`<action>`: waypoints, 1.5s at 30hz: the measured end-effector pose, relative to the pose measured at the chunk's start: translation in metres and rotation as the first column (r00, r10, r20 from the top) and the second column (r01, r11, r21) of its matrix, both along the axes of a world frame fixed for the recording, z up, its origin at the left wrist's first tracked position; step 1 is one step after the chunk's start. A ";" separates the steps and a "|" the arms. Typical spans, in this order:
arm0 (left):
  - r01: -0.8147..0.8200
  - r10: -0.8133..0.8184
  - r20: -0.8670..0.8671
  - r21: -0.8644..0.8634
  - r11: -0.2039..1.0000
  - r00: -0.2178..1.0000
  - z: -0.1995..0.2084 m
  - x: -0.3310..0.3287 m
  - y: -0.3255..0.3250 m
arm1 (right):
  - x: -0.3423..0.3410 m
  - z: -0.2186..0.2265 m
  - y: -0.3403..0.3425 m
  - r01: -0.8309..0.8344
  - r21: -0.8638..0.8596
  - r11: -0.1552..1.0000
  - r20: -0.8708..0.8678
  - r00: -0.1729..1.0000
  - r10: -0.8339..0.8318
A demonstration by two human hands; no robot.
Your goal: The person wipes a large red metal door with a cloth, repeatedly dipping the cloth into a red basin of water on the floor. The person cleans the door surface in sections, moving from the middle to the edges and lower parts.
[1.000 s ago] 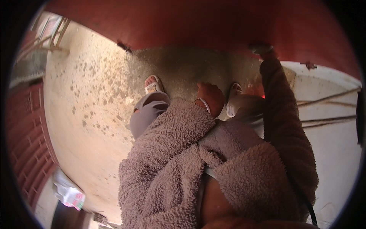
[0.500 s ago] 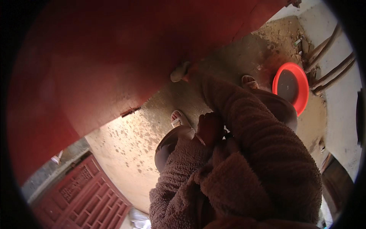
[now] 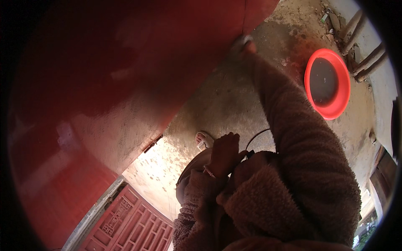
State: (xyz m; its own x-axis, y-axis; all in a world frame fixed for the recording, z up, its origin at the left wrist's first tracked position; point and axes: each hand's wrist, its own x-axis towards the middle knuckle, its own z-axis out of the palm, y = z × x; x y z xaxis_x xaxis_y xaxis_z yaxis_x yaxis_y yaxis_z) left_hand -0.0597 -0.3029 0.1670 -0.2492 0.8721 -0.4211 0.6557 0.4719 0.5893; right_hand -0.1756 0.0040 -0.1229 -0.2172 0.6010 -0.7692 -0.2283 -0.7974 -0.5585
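A large red door panel [image 3: 138, 79] fills the upper left, streaked with wet-looking patches. My right arm, in a fuzzy brown sleeve, stretches forward to its far edge. There my right hand [image 3: 250, 47] is closed on a pale rag [image 3: 243, 41] held against the door; most of the rag and fingers are in shadow. Close to my body, my left hand [image 3: 225, 152] is curled up above my knee, a thin bracelet at its wrist. Its palm is hidden, so whether it holds anything does not show.
A red basin [image 3: 344, 90] of murky water sits on the concrete floor to the right, beside wooden poles [image 3: 368, 62] along a white wall. A dark bolt [image 3: 153, 143] sticks out at the door's edge. Lower left is a patterned red door [image 3: 130, 221].
My right hand has moved the rag farther away and to the right along the door. My left hand has shifted slightly down, staying curled. The view has turned a little.
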 end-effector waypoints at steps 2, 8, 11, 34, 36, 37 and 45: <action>0.024 -0.021 0.047 -0.067 0.997 0.999 0.003 0.002 0.009 | 0.001 0.014 -0.063 -0.054 -0.120 0.991 -0.040 0.998 0.050; 0.031 -0.029 0.046 -0.045 0.999 0.999 -0.013 -0.007 0.024 | -0.003 0.019 -0.079 -0.066 -0.272 0.960 -0.090 0.995 0.043; 0.056 -0.056 0.010 -0.046 0.997 0.998 -0.017 -0.011 0.027 | 0.004 -0.003 0.005 0.047 -0.182 0.982 -0.002 0.999 -0.048; 0.186 -0.182 0.039 -0.184 0.965 0.983 -0.050 -0.019 0.027 | 0.025 0.079 0.116 -0.015 0.155 0.988 0.269 0.963 -0.028; 0.184 -0.179 0.042 -0.200 0.962 0.983 -0.050 -0.019 0.023 | 0.021 0.118 0.157 0.259 0.524 0.811 0.053 0.941 -0.335; 0.185 -0.180 0.043 -0.203 0.962 0.983 -0.050 -0.020 0.022 | 0.018 0.131 0.172 0.331 0.620 0.712 -0.071 0.927 -0.369; 0.190 -0.189 0.020 -0.173 0.966 0.982 -0.049 -0.020 0.031 | 0.019 -0.009 0.190 0.358 0.115 0.926 -0.284 0.906 -0.315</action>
State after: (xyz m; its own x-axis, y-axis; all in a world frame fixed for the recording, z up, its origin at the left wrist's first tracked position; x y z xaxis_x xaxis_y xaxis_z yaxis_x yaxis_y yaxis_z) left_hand -0.0799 -0.2719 0.1175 -0.0845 0.8168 -0.5707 0.7413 0.4343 0.5118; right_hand -0.1566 0.1939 -0.1317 -0.1557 0.7837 -0.6013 -0.6193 -0.5517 -0.5587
